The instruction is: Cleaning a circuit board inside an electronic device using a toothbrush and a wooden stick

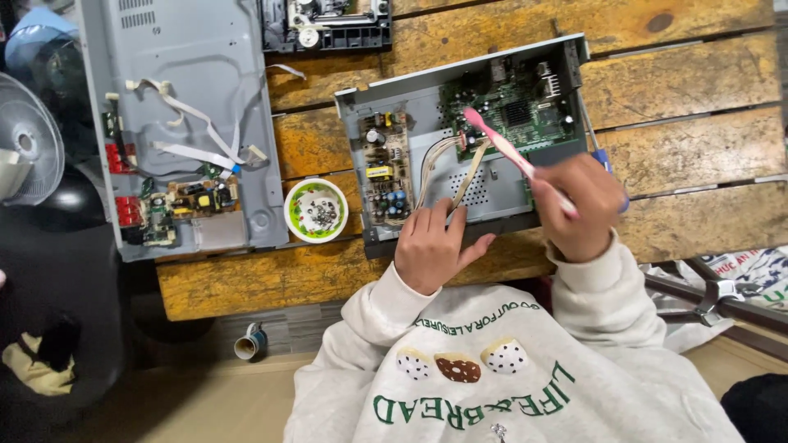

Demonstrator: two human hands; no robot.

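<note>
An open grey metal chassis (414,111) lies on the wooden table, holding a green circuit board (513,111) at its far right and a brown power board (384,168) at its left. My right hand (579,205) grips a pink toothbrush (502,146) whose head rests at the green board's left edge, near a bundle of pale flat cables (447,168). My left hand (431,246) presses on the chassis front edge, fingers spread beside the cables, holding nothing.
A second grey chassis (197,49) with white ribbon cables and small boards lies at the left. Between them stands a small green-rimmed bowl (316,210) of screws. A black disc drive (327,25) is at the top. A fan (25,148) and a cup (250,342) sit off the table.
</note>
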